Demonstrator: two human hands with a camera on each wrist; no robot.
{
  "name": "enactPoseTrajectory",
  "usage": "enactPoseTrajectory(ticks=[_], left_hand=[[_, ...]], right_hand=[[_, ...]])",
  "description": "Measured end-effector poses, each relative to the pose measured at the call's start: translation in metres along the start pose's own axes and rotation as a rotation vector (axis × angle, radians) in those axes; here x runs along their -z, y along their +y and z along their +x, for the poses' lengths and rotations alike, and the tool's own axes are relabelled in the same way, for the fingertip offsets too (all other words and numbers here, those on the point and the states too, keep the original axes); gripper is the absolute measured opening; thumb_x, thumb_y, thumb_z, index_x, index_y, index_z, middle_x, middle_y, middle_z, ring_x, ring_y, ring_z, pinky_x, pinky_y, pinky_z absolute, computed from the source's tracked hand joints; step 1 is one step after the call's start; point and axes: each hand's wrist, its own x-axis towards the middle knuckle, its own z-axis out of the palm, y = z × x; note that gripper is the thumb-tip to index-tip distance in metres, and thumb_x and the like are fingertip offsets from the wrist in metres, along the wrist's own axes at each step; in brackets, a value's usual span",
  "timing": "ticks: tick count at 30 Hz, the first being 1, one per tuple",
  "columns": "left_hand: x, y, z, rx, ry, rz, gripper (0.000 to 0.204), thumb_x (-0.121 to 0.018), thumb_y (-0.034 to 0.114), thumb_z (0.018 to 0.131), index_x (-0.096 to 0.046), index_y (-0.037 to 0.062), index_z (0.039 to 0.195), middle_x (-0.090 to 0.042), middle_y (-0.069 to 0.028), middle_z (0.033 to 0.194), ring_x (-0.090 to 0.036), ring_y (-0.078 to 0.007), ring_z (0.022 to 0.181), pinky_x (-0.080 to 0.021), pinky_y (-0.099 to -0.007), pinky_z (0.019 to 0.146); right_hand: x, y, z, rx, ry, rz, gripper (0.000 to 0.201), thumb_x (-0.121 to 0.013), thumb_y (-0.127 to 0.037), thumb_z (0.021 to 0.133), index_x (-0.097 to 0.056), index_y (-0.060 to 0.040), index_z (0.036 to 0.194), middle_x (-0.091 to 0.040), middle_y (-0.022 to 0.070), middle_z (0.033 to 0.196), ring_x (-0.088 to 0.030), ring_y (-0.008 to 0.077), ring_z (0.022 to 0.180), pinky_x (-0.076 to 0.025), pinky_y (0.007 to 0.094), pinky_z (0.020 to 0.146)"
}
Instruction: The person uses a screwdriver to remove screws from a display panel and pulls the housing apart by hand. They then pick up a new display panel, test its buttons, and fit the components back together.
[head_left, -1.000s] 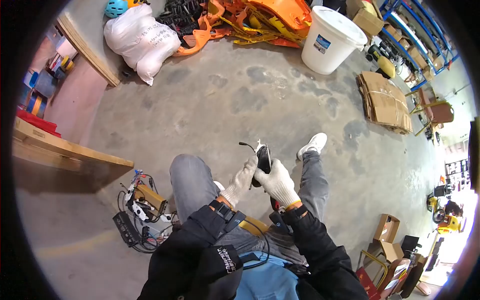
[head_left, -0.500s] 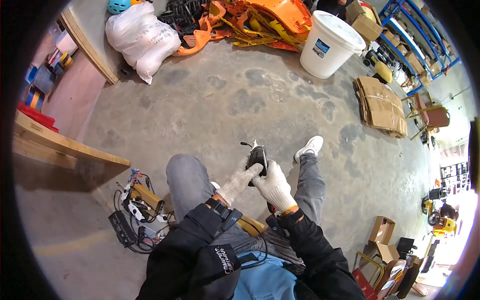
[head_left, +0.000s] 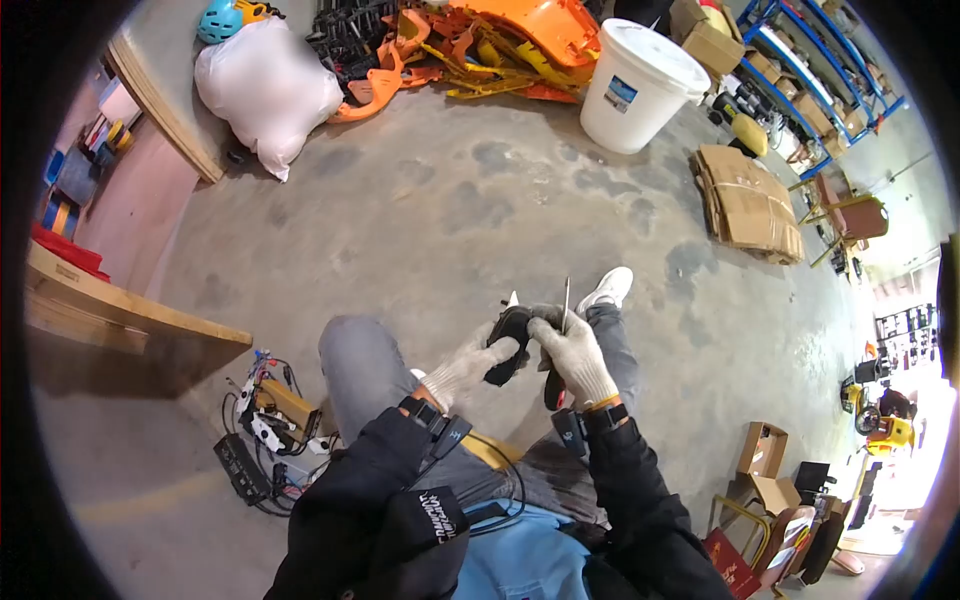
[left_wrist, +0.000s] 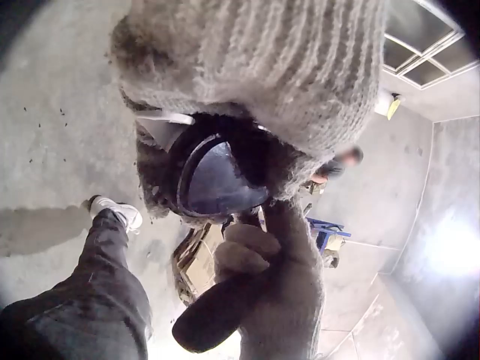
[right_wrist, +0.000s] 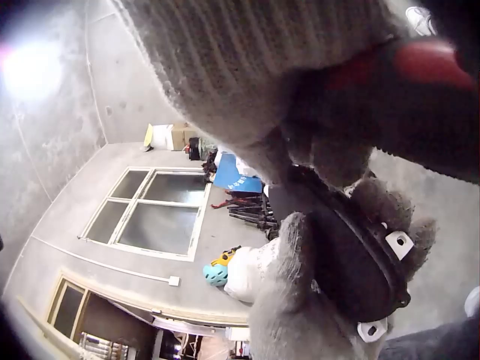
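My gloved left hand (head_left: 465, 364) grips a black, rounded housing (head_left: 509, 340) in front of my knees. In the left wrist view a smooth, glossy dark face of the housing (left_wrist: 221, 180) shows between the gloves. Two white tabs with holes stick out from its edge, one tab (right_wrist: 400, 244) plain in the right wrist view. My gloved right hand (head_left: 578, 358) holds a screwdriver (head_left: 567, 300), its thin metal shaft pointing away from me. The black and red handle (right_wrist: 431, 64) lies under the palm. Right fingertips are at the housing's near side.
On the floor at left lies a tangle of cables and a black box (head_left: 241, 468). A wooden board edge (head_left: 150, 310) juts out there. Further off are a white bag (head_left: 265, 90), orange panels (head_left: 540, 35), a lidded white bucket (head_left: 640, 90) and flattened cardboard (head_left: 748, 205).
The housing has turned and tilted in my left hand, and its short cable no longer shows. My right hand has shifted to the right, with the screwdriver shaft now standing out beside the housing.
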Motion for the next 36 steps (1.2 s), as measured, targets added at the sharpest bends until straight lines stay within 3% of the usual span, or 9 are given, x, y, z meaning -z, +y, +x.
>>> enactPoseTrajectory(ticks=[14, 18, 21, 22, 23, 24, 25, 27, 36], left_hand=[[0.003, -0.005, 0.000, -0.044, -0.166, 0.036, 0.035, -0.059, 0.026, 0.106, -0.060, 0.0070, 0.136, -0.068, 0.0008, 0.108, -0.061, -0.0088, 0.095, -0.050, -0.0257, 0.082], [0.003, -0.008, -0.005, 0.010, -0.040, 0.141, 0.047, -0.071, 0.027, 0.101, -0.058, 0.0083, 0.142, -0.069, 0.0022, 0.109, -0.062, -0.0076, 0.095, -0.051, -0.0245, 0.080], [0.005, -0.012, -0.001, -0.010, -0.119, 0.024, 0.049, -0.073, 0.030, 0.101, -0.059, 0.0103, 0.143, -0.068, 0.0033, 0.109, -0.062, -0.0071, 0.093, -0.051, -0.0247, 0.079], [0.003, -0.017, 0.000, -0.013, -0.069, -0.028, 0.047, -0.074, 0.029, 0.101, -0.061, 0.0113, 0.141, -0.067, 0.0047, 0.107, -0.062, -0.0067, 0.091, -0.051, -0.0250, 0.077], [0.002, -0.015, -0.001, -0.033, -0.103, -0.058, 0.045, -0.074, 0.028, 0.101, -0.061, 0.0111, 0.140, -0.068, 0.0045, 0.107, -0.063, -0.0069, 0.092, -0.052, -0.0251, 0.078], [0.003, -0.013, -0.001, -0.047, -0.131, -0.093, 0.043, -0.075, 0.027, 0.100, -0.062, 0.0110, 0.139, -0.068, 0.0043, 0.107, -0.063, -0.0071, 0.093, -0.052, -0.0253, 0.080], [0.010, -0.014, 0.001, -0.002, -0.120, -0.032, 0.042, -0.075, 0.026, 0.100, -0.063, 0.0108, 0.137, -0.069, 0.0037, 0.106, -0.064, -0.0076, 0.094, -0.053, -0.0252, 0.081], [0.013, -0.022, 0.000, 0.079, -0.125, 0.016, 0.040, -0.075, 0.024, 0.100, -0.063, 0.0105, 0.136, -0.069, 0.0032, 0.106, -0.065, -0.0080, 0.095, -0.053, -0.0252, 0.083], [0.005, -0.002, 0.001, 0.011, -0.053, 0.167, 0.041, -0.072, 0.017, 0.098, -0.063, 0.0061, 0.136, -0.073, -0.0026, 0.109, -0.068, -0.0126, 0.100, -0.054, -0.0293, 0.091]], right_hand=[[0.008, 0.008, 0.001, -0.021, -0.190, 0.013, 0.029, -0.066, -0.024, 0.102, -0.071, 0.0009, 0.117, -0.067, -0.0009, 0.080, -0.058, 0.0075, 0.062, -0.048, 0.0239, 0.058], [0.004, 0.020, 0.004, -0.027, -0.165, 0.067, 0.026, -0.067, -0.023, 0.101, -0.072, 0.0004, 0.111, -0.067, -0.0010, 0.078, -0.059, 0.0080, 0.061, -0.047, 0.0240, 0.056], [0.007, 0.013, 0.000, -0.008, -0.170, -0.070, 0.029, -0.067, -0.026, 0.101, -0.073, 0.0001, 0.113, -0.065, -0.0025, 0.077, -0.057, 0.0071, 0.062, -0.045, 0.0244, 0.055], [0.002, -0.001, -0.008, 0.117, -0.210, -0.001, 0.032, -0.066, -0.028, 0.100, -0.076, -0.0004, 0.112, -0.062, -0.0044, 0.075, -0.054, 0.0058, 0.061, -0.043, 0.0246, 0.054], [0.005, -0.023, -0.019, 0.058, -0.281, 0.027, 0.030, -0.063, -0.017, 0.098, -0.077, 0.0038, 0.115, -0.075, 0.0022, 0.097, -0.064, 0.0079, 0.081, -0.051, 0.0258, 0.071], [0.001, -0.004, -0.011, 0.185, -0.254, 0.008, 0.032, -0.061, -0.027, 0.100, -0.079, -0.0013, 0.107, -0.059, -0.0055, 0.075, -0.052, 0.0041, 0.066, -0.043, 0.0242, 0.056], [0.003, -0.028, -0.024, 0.094, -0.329, 0.035, 0.032, -0.059, -0.025, 0.100, -0.078, -0.0010, 0.111, -0.064, -0.0042, 0.080, -0.054, 0.0045, 0.069, -0.045, 0.0241, 0.058], [0.006, 0.008, -0.007, 0.040, -0.234, 0.059, 0.033, -0.065, -0.018, 0.098, -0.072, 0.0005, 0.123, -0.070, -0.0021, 0.089, -0.057, 0.0041, 0.069, -0.047, 0.0213, 0.062], [0.008, 0.018, -0.005, -0.002, -0.214, 0.235, 0.042, -0.075, -0.016, 0.093, -0.066, 0.0051, 0.129, -0.071, 0.0019, 0.094, -0.060, 0.0058, 0.069, -0.052, 0.0226, 0.064]])
